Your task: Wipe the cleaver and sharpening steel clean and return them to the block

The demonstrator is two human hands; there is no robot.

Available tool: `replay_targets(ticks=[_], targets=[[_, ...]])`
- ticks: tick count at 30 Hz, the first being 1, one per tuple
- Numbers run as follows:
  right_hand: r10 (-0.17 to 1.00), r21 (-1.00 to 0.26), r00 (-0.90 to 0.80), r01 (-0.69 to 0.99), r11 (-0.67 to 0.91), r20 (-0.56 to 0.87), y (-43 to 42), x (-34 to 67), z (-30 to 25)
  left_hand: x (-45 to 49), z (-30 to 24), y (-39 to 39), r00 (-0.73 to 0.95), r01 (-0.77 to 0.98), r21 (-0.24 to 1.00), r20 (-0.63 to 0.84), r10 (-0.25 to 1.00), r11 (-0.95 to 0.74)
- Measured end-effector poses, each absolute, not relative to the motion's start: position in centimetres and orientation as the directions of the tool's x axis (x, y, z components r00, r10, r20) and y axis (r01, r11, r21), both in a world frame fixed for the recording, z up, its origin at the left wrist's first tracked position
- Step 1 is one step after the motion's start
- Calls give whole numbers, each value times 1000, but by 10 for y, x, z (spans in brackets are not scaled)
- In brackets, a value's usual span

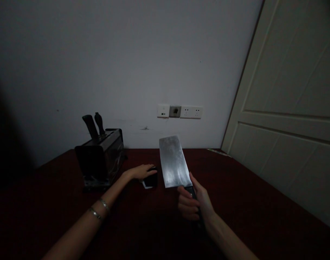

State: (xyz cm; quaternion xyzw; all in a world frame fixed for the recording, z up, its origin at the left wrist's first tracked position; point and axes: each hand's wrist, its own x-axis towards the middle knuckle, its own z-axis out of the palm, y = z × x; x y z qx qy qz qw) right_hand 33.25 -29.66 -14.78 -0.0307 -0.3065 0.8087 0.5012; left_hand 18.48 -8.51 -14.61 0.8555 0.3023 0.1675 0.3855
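From where I stand, no text is legible: none on the cleaver point(173, 160), the knife block point(99, 159) to its left, or the wall sockets point(191, 112) above it.

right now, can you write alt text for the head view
The right hand holds a cleaver over a dark red table. The left hand touches a small black object there, near a knife block with two black handles sticking out.
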Motion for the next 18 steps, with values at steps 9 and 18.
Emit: replay_targets(ticks=[9,18], targets=[[927,-604,-358,-766,-222,114,-279,335,-142,174,-84,-98,457,643,493,367,810,-587],[987,-818,140,-574,17,-79,-247,324,-109,201,-76,-176,463,108,873,379,801,-476]])
